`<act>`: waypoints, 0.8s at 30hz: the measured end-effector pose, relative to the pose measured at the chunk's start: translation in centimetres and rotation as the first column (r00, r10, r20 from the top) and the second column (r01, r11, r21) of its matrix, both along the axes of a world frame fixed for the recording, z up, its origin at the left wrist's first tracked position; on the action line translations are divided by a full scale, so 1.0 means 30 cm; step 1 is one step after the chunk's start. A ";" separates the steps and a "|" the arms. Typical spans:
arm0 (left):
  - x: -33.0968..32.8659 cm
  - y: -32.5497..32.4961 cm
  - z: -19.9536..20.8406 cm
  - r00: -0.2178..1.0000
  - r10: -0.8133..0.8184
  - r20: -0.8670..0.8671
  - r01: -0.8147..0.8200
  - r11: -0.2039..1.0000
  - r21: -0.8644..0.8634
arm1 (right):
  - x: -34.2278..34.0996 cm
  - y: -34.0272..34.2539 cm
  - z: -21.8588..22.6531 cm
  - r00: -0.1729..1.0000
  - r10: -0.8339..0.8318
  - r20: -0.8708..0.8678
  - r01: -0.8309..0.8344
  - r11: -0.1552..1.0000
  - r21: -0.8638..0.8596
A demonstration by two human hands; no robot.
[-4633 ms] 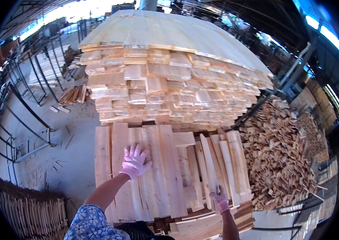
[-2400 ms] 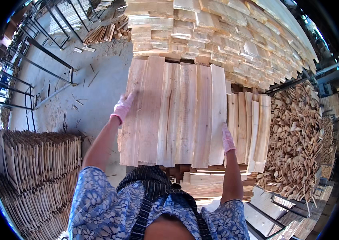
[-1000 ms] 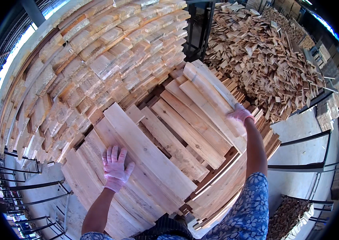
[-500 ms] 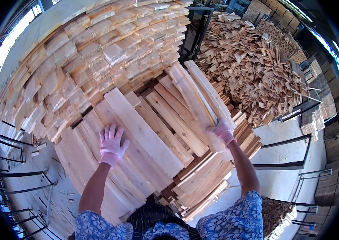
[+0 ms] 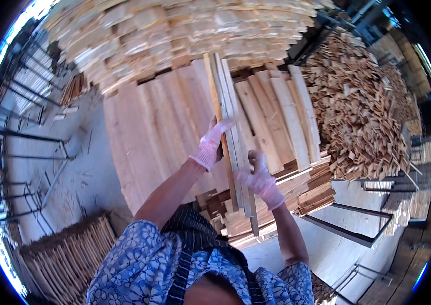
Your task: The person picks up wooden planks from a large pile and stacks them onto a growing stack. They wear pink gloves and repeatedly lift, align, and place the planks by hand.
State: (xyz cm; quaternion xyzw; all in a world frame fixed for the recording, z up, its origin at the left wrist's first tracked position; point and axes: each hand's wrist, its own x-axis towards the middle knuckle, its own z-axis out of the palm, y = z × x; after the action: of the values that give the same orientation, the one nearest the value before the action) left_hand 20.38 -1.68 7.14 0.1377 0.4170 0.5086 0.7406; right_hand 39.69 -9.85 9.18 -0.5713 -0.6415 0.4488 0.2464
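A few long, narrow wooden boards (image 5: pixel 232 147) stand on edge, pressed side by side, above the middle of a plank stack. My left hand (image 5: pixel 210 145), in a pale pink glove, is closed around them from the left. On their right side, lower down, my right hand (image 5: pixel 262 184) wears a matching glove; its fingers are bent and the thumb side meets the boards, slightly blurred. Beneath lies a layer of wide flat planks (image 5: pixel 159 117) on the left. Narrower loose planks (image 5: pixel 271 112) lie slanted on the right.
A tall stack of boards (image 5: pixel 185 35) rises behind. Far right is a big heap of short wood pieces (image 5: pixel 358 101). Black metal frames stand at left (image 5: pixel 32 137) and right (image 5: pixel 347 229). Upright slats (image 5: pixel 73 254) fill a rack at lower left.
My hands have come together from far apart. Boards from the stack are now raised on edge between them. The view has turned, so the stack appears straighter.
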 end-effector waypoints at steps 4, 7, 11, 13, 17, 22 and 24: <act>-0.121 -0.080 -0.074 0.996 0.030 0.090 -0.025 0.998 -0.059 | -0.147 -0.014 0.008 0.875 -0.093 -0.476 -0.128 0.902 -0.413; -0.170 -0.097 -0.116 0.999 0.002 0.036 -0.001 0.999 -0.040 | -0.170 -0.026 -0.029 0.832 -0.039 -0.553 -0.211 0.900 -0.382; -0.250 -0.220 -0.048 0.995 0.049 0.083 -0.066 0.973 0.223 | -0.127 -0.027 -0.007 0.930 0.052 -0.363 -0.152 0.956 -0.252; -0.353 -0.271 -0.001 0.985 0.170 0.038 -0.172 0.983 0.064 | -0.144 0.025 0.051 0.956 0.267 0.121 -0.260 0.963 -0.073; -0.523 -0.477 0.020 0.974 0.222 -0.049 -0.207 0.954 0.218 | -0.149 0.087 0.082 0.774 0.334 0.538 -0.415 0.909 0.032; -0.706 -0.583 0.017 0.896 0.428 -0.117 -0.398 0.892 0.212 | -0.170 0.144 -0.100 0.569 0.304 0.764 -0.560 0.824 0.090; -0.719 -0.595 0.039 0.845 0.495 -0.202 -0.445 0.861 0.246 | -0.195 0.137 -0.095 0.580 0.324 0.748 -0.552 0.831 0.068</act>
State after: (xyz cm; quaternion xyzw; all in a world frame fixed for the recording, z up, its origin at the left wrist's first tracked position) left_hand -1.19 -19.53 8.32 0.1657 0.4802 0.6900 0.5156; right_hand 33.85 -5.73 6.32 -0.4764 -0.8660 0.1402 -0.0579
